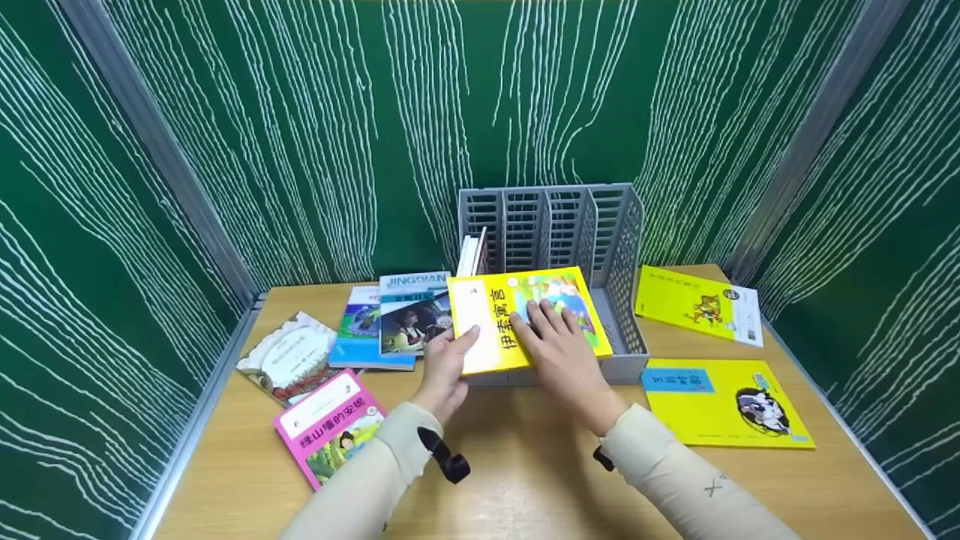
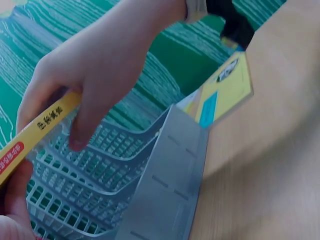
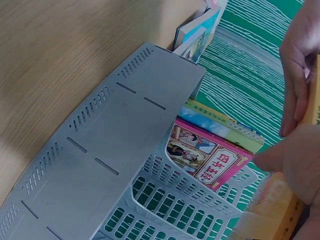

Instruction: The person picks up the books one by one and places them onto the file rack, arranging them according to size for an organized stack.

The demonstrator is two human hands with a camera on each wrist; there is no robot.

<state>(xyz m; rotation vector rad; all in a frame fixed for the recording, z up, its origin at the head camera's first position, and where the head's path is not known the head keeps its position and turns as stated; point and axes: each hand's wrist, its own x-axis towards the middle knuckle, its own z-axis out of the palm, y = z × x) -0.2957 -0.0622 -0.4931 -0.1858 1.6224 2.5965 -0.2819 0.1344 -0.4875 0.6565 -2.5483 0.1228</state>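
Note:
Both hands hold a yellow picture book (image 1: 502, 322) with a white strip and large black characters, tilted over the front of a grey file rack (image 1: 626, 369). My left hand (image 1: 444, 375) grips its left lower corner, thumb on the cover. The fingers of my right hand (image 1: 564, 356) lie spread across the cover picture; in the left wrist view its thumb clasps the spine side from the other face. Books stand in the rack's leftmost slot, among them a pink-edged one (image 3: 210, 155) in the right wrist view.
Left of the rack lie a blue book (image 1: 371, 356), a book with a dark photo cover (image 1: 409, 326), a pale floral book (image 1: 296, 352) and a pink book (image 1: 322, 420). On the right lie two yellow books, one farther back (image 1: 679, 300) and one nearer (image 1: 712, 412). Green walls enclose the table.

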